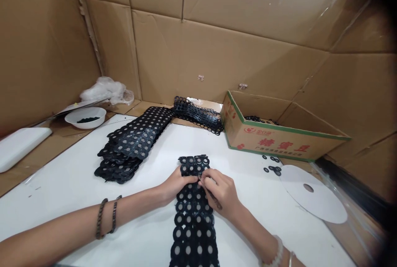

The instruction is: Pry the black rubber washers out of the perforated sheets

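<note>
Strip of black rings (188,220) runs near-to-far; left hand (174,185) pinches its left edge, right hand (222,191) grips slim tool (215,201) rightward.

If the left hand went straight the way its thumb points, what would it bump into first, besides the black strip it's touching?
Most likely the right hand: it is just beyond the thumb of the left hand, at the black strip. Exact depth is hard to tell.

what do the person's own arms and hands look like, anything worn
The left hand and right hand are ungloved, the forearms sleeveless. Two dark, round-beaded bracelets circle the left forearm; the right has a pale beaded bracelet and a thin light band.
</note>
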{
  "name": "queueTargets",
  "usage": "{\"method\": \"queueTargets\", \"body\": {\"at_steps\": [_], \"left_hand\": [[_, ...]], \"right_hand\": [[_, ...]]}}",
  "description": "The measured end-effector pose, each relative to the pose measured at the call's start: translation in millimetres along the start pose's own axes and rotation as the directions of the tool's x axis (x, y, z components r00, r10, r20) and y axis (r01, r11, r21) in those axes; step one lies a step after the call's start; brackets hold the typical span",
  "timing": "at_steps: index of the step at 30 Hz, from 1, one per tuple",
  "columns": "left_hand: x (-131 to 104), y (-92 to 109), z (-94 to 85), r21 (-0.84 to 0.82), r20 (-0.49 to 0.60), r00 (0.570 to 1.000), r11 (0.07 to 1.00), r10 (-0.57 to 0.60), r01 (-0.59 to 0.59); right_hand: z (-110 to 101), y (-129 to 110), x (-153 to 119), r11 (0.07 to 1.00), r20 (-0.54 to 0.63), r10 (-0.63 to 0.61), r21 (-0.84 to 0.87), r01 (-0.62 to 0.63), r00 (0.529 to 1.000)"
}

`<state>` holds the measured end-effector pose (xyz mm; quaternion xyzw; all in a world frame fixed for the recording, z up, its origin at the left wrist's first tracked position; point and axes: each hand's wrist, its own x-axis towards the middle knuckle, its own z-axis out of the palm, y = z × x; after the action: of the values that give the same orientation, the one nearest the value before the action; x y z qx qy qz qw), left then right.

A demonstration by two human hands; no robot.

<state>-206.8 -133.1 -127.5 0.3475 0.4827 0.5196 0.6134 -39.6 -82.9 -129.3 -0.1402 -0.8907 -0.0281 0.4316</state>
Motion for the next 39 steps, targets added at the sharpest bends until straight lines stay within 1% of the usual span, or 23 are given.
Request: {"method": "queueTargets", "body": {"at_steps": [4,10,12,15,17,19,23,26,28,30,32,34,36,39], "left_hand": [[-0.1,-1.8,-0.9,-0.029,0.027,1.000,1.000,-0.004,0.005],[3.4,-4.8,-2.2,-0.003,0.088,0.996,1.000,0.024,-0.024],[4.8,-5.1,-1.4,0.028,0.083,0.996,0.999,0.040,-0.042],[5.2,-4.5,1.4,0.114,0.076,0.992,0.988,0.096,-0.104],[4.0,-3.4,3.3,0.169,0.092,0.988,0.976,0.126,-0.141],[2.8,-2.2,4.1,0.199,0.106,0.986,0.968,0.132,-0.152],[4.5,-0.7,1.9,0.193,0.097,0.990,0.974,0.102,-0.120],[9.2,0.2,-0.5,0.172,0.132,0.989,0.982,0.061,-0.084],[11.9,1.8,-1.4,0.160,0.150,0.988,0.985,0.037,-0.061],[12.9,4.2,-2.2,0.143,0.155,0.988,0.989,0.010,-0.033],[12.0,7.1,-3.1,0.116,0.157,0.987,0.993,-0.034,0.016],[9.6,9.7,-3.4,0.085,0.157,0.984,0.994,-0.086,0.073],[6.8,11.3,-2.3,0.065,0.149,0.983,0.993,-0.105,0.097],[3.9,11.4,1.9,0.053,0.110,0.993,0.998,-0.047,0.041]], "right_hand": [[-0.6,0.0,-2.1,0.999,0.007,-0.001,-0.039,0.002,1.000],[0.8,-0.8,-4.3,0.995,0.000,0.012,-0.102,-0.012,1.000],[1.5,-1.2,-3.0,0.991,0.010,0.040,-0.130,-0.039,0.999],[2.5,-0.8,-0.5,0.983,0.027,0.084,-0.163,-0.078,0.996],[2.8,0.4,0.2,0.981,0.040,0.098,-0.170,-0.090,0.994],[3.1,2.3,0.2,0.982,0.050,0.101,-0.162,-0.092,0.994],[3.9,7.7,-1.5,0.991,0.045,0.109,-0.087,-0.105,0.993],[2.5,12.9,-2.9,0.987,0.023,0.154,0.038,-0.155,0.988],[-0.7,16.7,-2.5,0.963,-0.013,0.240,0.130,-0.236,0.971],[-5.1,19.9,-0.4,0.919,-0.050,0.351,0.210,-0.334,0.935],[-9.2,21.3,3.0,0.876,-0.054,0.423,0.278,-0.394,0.904],[-12.4,20.2,6.6,0.854,-0.032,0.433,0.334,-0.398,0.901],[-15.0,16.9,9.2,0.852,-0.026,0.409,0.368,-0.372,0.912],[-17.8,10.6,9.8,0.878,-0.064,0.358,0.364,-0.312,0.932]]}}
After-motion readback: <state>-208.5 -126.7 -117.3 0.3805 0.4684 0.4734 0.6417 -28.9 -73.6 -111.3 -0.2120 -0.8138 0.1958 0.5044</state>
